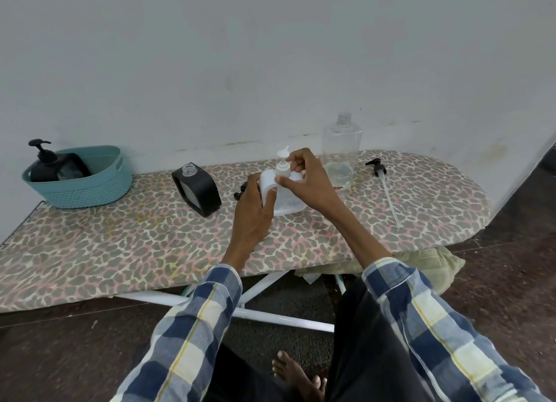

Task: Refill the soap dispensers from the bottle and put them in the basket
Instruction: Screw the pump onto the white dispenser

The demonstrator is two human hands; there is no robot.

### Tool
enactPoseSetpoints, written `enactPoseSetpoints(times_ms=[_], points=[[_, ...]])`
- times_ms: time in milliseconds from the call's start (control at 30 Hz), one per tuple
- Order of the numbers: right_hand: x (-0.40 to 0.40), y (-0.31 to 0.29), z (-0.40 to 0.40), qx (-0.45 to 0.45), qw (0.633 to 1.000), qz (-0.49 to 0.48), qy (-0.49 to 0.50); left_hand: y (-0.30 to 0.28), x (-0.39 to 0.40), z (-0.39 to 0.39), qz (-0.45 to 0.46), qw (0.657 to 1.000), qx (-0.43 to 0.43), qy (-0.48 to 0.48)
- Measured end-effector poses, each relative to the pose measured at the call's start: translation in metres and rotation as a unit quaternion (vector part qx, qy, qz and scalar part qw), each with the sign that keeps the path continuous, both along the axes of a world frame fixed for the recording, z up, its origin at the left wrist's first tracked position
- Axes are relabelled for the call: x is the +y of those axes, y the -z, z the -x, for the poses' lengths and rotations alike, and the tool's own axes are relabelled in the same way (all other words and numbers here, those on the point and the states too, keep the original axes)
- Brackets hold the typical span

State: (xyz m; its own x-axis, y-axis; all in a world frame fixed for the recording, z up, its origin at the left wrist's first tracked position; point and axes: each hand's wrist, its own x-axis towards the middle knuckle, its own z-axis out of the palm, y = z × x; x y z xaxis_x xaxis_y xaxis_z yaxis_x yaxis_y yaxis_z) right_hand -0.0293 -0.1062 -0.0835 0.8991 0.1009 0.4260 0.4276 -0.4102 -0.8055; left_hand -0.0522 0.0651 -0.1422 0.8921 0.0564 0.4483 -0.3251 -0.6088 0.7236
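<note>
Clear glossy plastic bottle — leopard-print cloth board cover — ribbed matt teal basket.

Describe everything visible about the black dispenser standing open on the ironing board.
The black rounded-rectangular plastic soap dispenser stands upright, slightly tilted in the view, on the leopard-print ironing board, between the teal woven basket and the person's left hand. Its front shows a greyish, textured window. A clear threaded neck sticks up at the top, uncapped, with no pump fitted. Neither hand touches it.
</note>
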Motion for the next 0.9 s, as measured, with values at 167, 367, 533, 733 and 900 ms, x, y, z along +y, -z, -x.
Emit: enactPoseSetpoints(times_ms=[167, 367, 533, 733, 900], points=[[-0.007, -0.003, 0.001, 0.016, 0.999, 0.04, -0.011, 0.001, -0.001, -0.001, -0.005, 1.0, -0.002, 0.001], [0.005, 0.005, 0.002, -0.025, 0.999, 0.034, 0.024, -0.001, 0.0, 0.002, -0.005, 1.0, -0.003, -0.002], [0.0, 0.001, 0.001, 0.01, 0.999, 0.043, 0.004, 0.0, 0.0, 0.001, -0.007, 1.0, -0.004, -0.003], [0.007, 0.003, 0.004, 0.004, 0.998, -0.028, 0.048, -0.001, 0.0, 0.001, -0.005, 1.0, -0.005, -0.001], [0.0, -0.013, 0.004, 0.019, 0.999, -0.035, -0.014, -0.002, 0.001, 0.0, 0.003, 1.0, 0.005, -0.004]])
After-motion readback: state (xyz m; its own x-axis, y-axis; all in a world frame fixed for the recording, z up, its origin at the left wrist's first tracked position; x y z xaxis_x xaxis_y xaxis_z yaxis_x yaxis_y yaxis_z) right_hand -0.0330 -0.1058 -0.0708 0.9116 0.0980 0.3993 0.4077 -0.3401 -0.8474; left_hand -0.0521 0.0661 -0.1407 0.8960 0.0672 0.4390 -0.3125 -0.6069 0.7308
